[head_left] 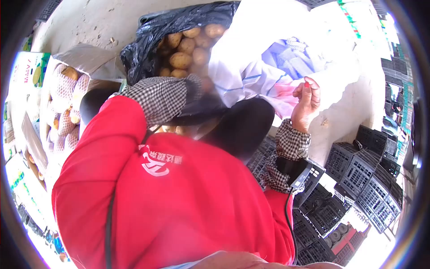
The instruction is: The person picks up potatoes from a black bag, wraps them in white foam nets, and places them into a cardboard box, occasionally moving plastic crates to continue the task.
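- The person's right hand is raised at the right of the head view, its fingers curled together and pinched on a small red thing at the fingertips; it is too small to tell what it is.
- That hand sits against a big white sack with thin blue stripes and a pink patch, the hand touching or just in front of its lower right edge.
- The left hand is hidden: the checked sleeve cover on the left arm reaches toward the black plastic bag, and the hand itself is lost in a dark blur there, so I cannot tell whether its fingers are clenched or released.
- The black bag lies open, full of potatoes (well over 6 show at its mouth), just left of the white sack and touching it.
- At the far left, more produce in white foam netting sits in an open cardboard box.
- The red jacket fills the lower middle, and a small dark device with a cable hangs near the right elbow.
- Stacked black plastic crates stand at the lower right, well apart from the bags.
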Action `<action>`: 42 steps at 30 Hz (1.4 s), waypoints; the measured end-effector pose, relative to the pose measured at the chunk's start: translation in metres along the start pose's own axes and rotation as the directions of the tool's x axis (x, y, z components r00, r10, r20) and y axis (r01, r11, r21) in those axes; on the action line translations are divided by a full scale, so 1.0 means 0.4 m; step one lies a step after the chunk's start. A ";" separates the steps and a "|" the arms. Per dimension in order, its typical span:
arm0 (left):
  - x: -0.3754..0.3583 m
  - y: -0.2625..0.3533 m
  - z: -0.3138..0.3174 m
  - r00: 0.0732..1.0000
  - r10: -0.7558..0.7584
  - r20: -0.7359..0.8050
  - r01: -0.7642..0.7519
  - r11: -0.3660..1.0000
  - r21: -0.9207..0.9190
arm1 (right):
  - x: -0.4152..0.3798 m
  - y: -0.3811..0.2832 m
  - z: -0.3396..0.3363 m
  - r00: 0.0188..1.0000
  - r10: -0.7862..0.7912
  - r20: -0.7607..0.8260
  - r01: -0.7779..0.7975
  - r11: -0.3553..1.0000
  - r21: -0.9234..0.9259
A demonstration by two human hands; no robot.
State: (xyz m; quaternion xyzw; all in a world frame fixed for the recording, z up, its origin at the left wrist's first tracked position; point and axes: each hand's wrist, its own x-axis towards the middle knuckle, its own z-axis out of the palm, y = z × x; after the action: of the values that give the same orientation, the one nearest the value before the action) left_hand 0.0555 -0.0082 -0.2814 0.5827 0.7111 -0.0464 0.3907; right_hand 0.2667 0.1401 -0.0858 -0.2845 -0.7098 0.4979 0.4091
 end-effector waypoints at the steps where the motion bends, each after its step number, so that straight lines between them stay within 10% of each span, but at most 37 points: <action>1: -0.001 0.001 0.003 1.000 -0.006 0.003 0.006 1.000 -0.004 | 0.009 -0.003 0.004 1.000 -0.004 0.010 0.004 1.000 -0.009; 7: 0.011 0.009 0.000 0.999 -0.029 0.029 0.030 0.999 -0.042 | 0.125 0.062 0.033 0.968 0.141 0.207 0.055 0.688 -0.723; 18: 0.008 0.008 0.025 0.996 -0.064 0.064 0.070 0.992 -0.102 | 0.187 0.179 0.126 0.818 0.561 0.131 0.059 0.144 -0.988; 22: 0.018 0.006 0.024 0.996 -0.046 0.075 0.057 0.988 -0.146 | 0.186 0.177 0.129 0.852 0.495 0.171 0.080 0.199 -0.977; 25: 0.016 0.004 0.027 0.995 -0.036 0.090 0.051 0.984 -0.170 | 0.181 0.186 0.076 0.951 0.109 0.291 0.217 0.440 -0.872; 33: 0.011 0.002 0.027 0.994 0.007 0.113 0.028 0.953 -0.303 | 0.102 -0.013 0.065 0.973 0.228 0.023 -0.164 0.761 -0.628; 36: -0.046 -0.020 0.006 0.985 0.094 0.144 0.022 0.761 -0.649 | 0.076 -0.013 0.056 0.988 0.144 0.059 -0.088 0.833 -0.546; 42: -0.381 -0.022 -0.226 0.890 0.422 -0.175 -0.112 -0.170 -0.979 | 0.031 -0.087 0.094 0.971 0.041 0.235 0.098 0.830 -0.548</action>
State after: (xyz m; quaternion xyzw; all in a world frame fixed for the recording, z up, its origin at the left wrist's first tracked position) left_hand 0.0047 -0.0846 -0.1297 0.2275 0.3225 0.5140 0.7616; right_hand 0.2282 0.1205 -0.0560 -0.3191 -0.8715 0.2940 0.2285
